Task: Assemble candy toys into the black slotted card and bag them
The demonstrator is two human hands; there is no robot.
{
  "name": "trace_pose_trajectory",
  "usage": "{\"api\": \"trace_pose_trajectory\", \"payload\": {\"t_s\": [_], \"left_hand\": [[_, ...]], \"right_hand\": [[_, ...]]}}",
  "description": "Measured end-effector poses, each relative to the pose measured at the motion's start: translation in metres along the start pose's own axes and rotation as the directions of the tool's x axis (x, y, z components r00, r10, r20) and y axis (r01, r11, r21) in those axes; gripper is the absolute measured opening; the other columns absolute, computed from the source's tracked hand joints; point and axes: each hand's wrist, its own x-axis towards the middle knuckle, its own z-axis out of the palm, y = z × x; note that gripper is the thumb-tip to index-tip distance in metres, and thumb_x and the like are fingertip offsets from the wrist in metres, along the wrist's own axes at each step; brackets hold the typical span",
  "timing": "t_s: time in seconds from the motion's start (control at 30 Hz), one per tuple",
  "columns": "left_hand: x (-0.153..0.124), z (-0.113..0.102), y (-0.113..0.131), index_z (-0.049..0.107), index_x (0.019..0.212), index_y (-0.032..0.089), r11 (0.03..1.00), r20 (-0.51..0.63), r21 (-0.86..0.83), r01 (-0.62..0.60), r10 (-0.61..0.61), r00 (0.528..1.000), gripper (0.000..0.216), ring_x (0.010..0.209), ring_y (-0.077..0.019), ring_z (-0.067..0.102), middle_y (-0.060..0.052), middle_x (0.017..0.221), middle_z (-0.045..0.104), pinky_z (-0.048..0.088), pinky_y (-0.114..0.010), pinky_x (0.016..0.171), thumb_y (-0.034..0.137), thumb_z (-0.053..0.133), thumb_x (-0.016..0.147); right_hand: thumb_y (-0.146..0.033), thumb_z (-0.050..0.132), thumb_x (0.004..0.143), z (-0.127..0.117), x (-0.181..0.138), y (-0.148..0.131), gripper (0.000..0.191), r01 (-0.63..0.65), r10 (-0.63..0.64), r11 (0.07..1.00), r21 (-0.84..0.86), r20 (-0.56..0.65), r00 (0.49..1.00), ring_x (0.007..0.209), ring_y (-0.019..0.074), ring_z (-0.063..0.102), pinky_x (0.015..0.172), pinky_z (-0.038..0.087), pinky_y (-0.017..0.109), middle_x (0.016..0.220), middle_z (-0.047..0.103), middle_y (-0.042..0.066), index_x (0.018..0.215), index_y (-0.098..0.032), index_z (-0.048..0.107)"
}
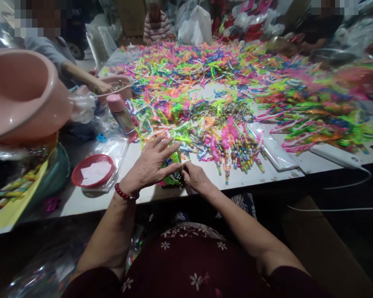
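My left hand [151, 164] lies with fingers spread over a small bundle of green and pink plastic toy pieces [173, 176] near the table's front edge. A red bead bracelet [125, 193] circles that wrist. My right hand [195, 176] is closed beside it, fingers pinched against the same bundle; what exactly it pinches is hidden. Just right of my hands lies a heap of small wrapped sticks with pink tops [233, 149]. A large spread of neon plastic strips [205, 82] covers the white table [255, 176] beyond.
A red basket with white paper [93, 170] sits at the left. A pink basin [21, 95] looms at far left, a pink-capped bottle [120, 112] behind. Another person's hand [103, 87] reaches into a pink bowl [118, 85]. Clear plastic bags [275, 149] lie right.
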Motion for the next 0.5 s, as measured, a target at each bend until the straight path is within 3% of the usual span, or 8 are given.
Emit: {"api": "trace_pose_trajectory", "payload": {"t_s": [0.13, 0.5], "left_hand": [[0.000, -0.001, 0.000, 0.041, 0.151, 0.029, 1.000, 0.002, 0.003, -0.001, 0.001, 1.000, 0.067, 0.148, -0.0304, 0.029, -0.006, 0.157, 0.042, 0.023, -0.053, 0.123, 0.065, 0.044, 0.094], [0.003, 0.002, 0.001, 0.049, 0.143, 0.025, 1.000, -0.036, 0.011, -0.009, 0.009, 0.999, 0.062, 0.144, -0.0315, 0.034, -0.008, 0.150, 0.049, 0.028, -0.055, 0.120, 0.062, 0.048, 0.093]], "right_hand": [[-0.015, 0.051, 0.095, 0.003, -0.001, 0.003, 0.006, 0.049, -0.050, 0.999, -0.015, -0.047, 0.998, 0.076, 0.0200, 0.058, 0.069, 0.038, 0.027, 0.086, 0.066, 0.007, 0.094, -0.019, 0.056], [-0.019, 0.054, 0.097, 0.002, 0.010, 0.002, 0.003, 0.111, -0.111, 0.994, 0.015, 0.006, 0.994, 0.076, 0.0180, 0.058, 0.069, 0.040, 0.026, 0.088, 0.066, 0.004, 0.098, -0.020, 0.057]]}}
